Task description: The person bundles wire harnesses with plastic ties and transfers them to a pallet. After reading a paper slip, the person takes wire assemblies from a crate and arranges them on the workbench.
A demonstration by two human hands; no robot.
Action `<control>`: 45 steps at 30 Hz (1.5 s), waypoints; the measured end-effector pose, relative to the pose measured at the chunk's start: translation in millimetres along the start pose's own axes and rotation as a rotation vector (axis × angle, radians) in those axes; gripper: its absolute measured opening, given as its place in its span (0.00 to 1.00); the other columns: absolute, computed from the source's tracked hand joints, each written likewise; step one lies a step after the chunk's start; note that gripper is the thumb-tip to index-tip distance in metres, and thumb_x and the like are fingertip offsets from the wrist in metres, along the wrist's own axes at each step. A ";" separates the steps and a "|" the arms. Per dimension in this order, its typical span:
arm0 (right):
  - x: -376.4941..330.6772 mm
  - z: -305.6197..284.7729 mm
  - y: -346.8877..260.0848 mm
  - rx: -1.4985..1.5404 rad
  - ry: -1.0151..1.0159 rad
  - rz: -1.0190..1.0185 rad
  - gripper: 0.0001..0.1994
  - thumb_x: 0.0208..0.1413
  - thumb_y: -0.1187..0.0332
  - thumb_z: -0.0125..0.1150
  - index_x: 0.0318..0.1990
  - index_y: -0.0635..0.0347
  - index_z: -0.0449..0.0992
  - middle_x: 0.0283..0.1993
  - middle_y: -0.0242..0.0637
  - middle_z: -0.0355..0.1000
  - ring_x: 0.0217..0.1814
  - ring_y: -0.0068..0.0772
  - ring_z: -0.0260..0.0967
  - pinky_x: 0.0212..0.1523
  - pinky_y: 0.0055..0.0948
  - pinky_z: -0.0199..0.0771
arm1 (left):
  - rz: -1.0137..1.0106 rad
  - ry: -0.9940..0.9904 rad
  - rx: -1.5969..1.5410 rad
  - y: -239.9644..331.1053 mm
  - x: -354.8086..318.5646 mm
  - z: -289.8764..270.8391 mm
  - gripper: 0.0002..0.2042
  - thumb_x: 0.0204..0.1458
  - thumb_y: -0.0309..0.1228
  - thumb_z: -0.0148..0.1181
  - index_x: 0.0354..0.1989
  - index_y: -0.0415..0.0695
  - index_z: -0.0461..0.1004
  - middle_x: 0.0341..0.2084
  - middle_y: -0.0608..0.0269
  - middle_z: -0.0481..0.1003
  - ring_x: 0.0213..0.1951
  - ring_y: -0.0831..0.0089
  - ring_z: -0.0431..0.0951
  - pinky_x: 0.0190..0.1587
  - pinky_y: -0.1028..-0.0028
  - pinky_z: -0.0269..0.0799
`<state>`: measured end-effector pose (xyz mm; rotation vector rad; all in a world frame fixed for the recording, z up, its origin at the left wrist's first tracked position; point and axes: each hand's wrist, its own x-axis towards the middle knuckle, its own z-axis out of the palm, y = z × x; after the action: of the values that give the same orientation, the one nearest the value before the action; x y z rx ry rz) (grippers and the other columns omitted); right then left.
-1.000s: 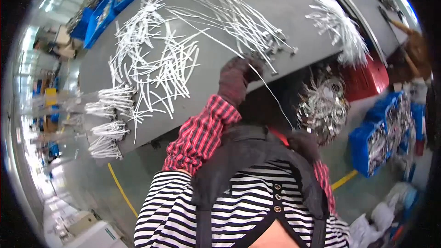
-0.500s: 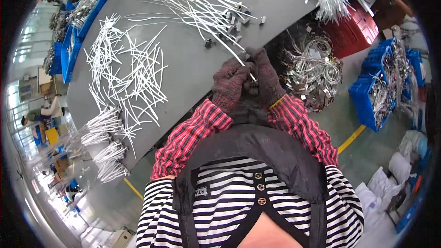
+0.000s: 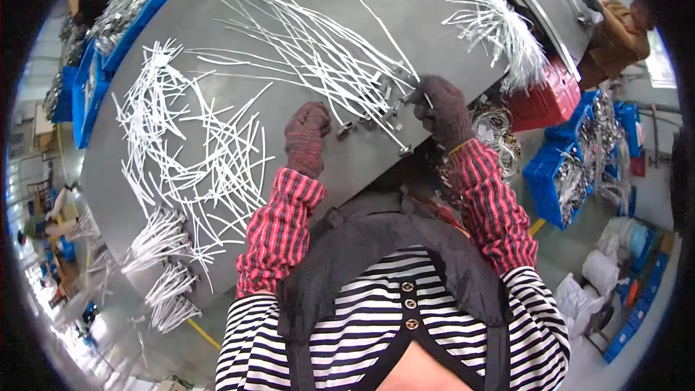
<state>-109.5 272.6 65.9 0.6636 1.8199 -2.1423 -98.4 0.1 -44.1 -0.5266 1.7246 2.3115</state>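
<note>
My right hand, in a dark knitted glove, is closed on the end of a long white cable that trails away across the grey table. My left hand, gloved alike, hovers over the table with curled fingers; anything inside them is hidden. Between my hands lies a loose sheaf of white cables, with small metal connectors at their near ends. One connector lies just right of my left hand.
Tangled white cables and bundled ones cover the table's left. Another white bundle hangs over the far right edge, by a red crate. Below the edge sits a cable heap. Blue bins stand right; a co-worker's gloved hand shows beyond.
My hands, together at the table edge on a white cable before, are now apart. The left has moved left over the table; the right has moved right and farther out to a cable end.
</note>
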 end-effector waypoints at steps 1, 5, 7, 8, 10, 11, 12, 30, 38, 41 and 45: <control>5.7 1.9 -1.0 -0.010 0.020 0.005 0.14 0.57 0.65 0.58 0.47 0.62 0.77 0.28 0.31 0.71 0.20 0.16 0.62 0.16 0.16 0.56 | -0.018 -0.048 -0.016 11.7 5.0 8.2 0.13 0.59 0.36 0.58 0.45 0.40 0.77 0.35 0.65 0.77 0.36 0.75 0.77 0.42 0.72 0.76; 20.4 17.3 3.4 0.094 -0.082 0.070 0.19 0.64 0.53 0.53 0.46 0.61 0.76 0.26 0.29 0.69 0.18 0.16 0.61 0.14 0.15 0.56 | 0.093 -0.280 0.097 44.7 34.6 45.0 0.18 0.61 0.41 0.55 0.49 0.37 0.76 0.40 0.59 0.77 0.42 0.69 0.79 0.47 0.70 0.76; 16.7 26.4 8.3 0.201 -0.186 0.142 0.24 0.64 0.46 0.53 0.46 0.61 0.76 0.25 0.28 0.69 0.16 0.15 0.61 0.12 0.15 0.54 | -0.037 -0.305 -0.073 76.3 31.5 74.4 0.18 0.62 0.40 0.54 0.49 0.37 0.76 0.40 0.58 0.78 0.44 0.68 0.79 0.49 0.68 0.76; 12.1 34.7 6.5 0.245 -0.177 0.191 0.26 0.64 0.43 0.52 0.46 0.61 0.76 0.23 0.27 0.69 0.14 0.15 0.60 0.11 0.14 0.53 | 0.070 -0.344 -0.025 66.4 44.4 72.7 0.17 0.63 0.39 0.54 0.47 0.36 0.77 0.39 0.57 0.78 0.44 0.67 0.79 0.49 0.67 0.76; 3.8 37.4 -2.7 0.201 -0.232 0.182 0.27 0.63 0.42 0.51 0.46 0.61 0.76 0.23 0.27 0.70 0.14 0.16 0.60 0.11 0.14 0.54 | 0.035 -0.357 -0.164 85.6 38.6 88.9 0.12 0.59 0.35 0.58 0.39 0.37 0.79 0.33 0.63 0.79 0.37 0.74 0.79 0.44 0.73 0.76; 3.4 37.4 -1.9 0.157 -0.291 0.162 0.27 0.63 0.41 0.51 0.46 0.61 0.76 0.24 0.28 0.71 0.14 0.16 0.61 0.12 0.15 0.55 | 0.029 -0.362 -0.188 89.0 39.1 91.8 0.11 0.59 0.33 0.58 0.36 0.36 0.79 0.30 0.61 0.80 0.36 0.73 0.79 0.44 0.73 0.76; 13.9 41.4 8.6 0.293 -0.214 0.230 0.29 0.63 0.39 0.50 0.45 0.61 0.76 0.24 0.30 0.72 0.14 0.18 0.62 0.12 0.17 0.58 | 0.075 -0.407 -0.157 89.4 38.5 90.4 0.14 0.61 0.35 0.55 0.38 0.35 0.79 0.33 0.58 0.79 0.38 0.70 0.80 0.47 0.70 0.76; 47.4 -31.9 -1.8 0.291 -0.590 0.342 0.34 0.64 0.38 0.45 0.49 0.67 0.75 0.27 0.36 0.76 0.15 0.21 0.66 0.15 0.17 0.64 | 0.225 -0.207 0.039 101.6 18.7 144.7 0.14 0.61 0.33 0.54 0.35 0.34 0.80 0.30 0.55 0.80 0.36 0.70 0.81 0.45 0.70 0.77; 34.2 -43.2 0.8 -0.176 -0.709 0.129 0.15 0.57 0.65 0.58 0.47 0.66 0.78 0.33 0.33 0.75 0.27 0.19 0.70 0.23 0.20 0.67 | 0.106 -0.144 0.190 85.1 -2.2 148.0 0.13 0.58 0.33 0.55 0.36 0.36 0.81 0.32 0.59 0.80 0.36 0.73 0.79 0.44 0.73 0.75; 59.4 -61.8 8.5 -0.231 -0.541 0.129 0.14 0.61 0.62 0.56 0.48 0.60 0.79 0.32 0.29 0.73 0.27 0.16 0.66 0.23 0.20 0.66 | 0.137 0.032 0.030 73.0 2.1 123.9 0.14 0.59 0.37 0.57 0.42 0.37 0.78 0.35 0.61 0.79 0.36 0.73 0.79 0.45 0.71 0.76; 113.4 -76.8 -13.1 -0.480 -0.369 0.049 0.16 0.62 0.60 0.56 0.50 0.61 0.78 0.34 0.30 0.75 0.31 0.18 0.68 0.28 0.21 0.70 | -0.014 0.303 -0.070 24.6 35.9 38.1 0.14 0.59 0.37 0.58 0.45 0.40 0.76 0.34 0.60 0.78 0.36 0.71 0.79 0.42 0.72 0.77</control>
<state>-200.0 361.3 12.4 0.1827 1.9642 -1.5689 -146.4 27.6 -27.4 -0.9417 1.7600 2.3886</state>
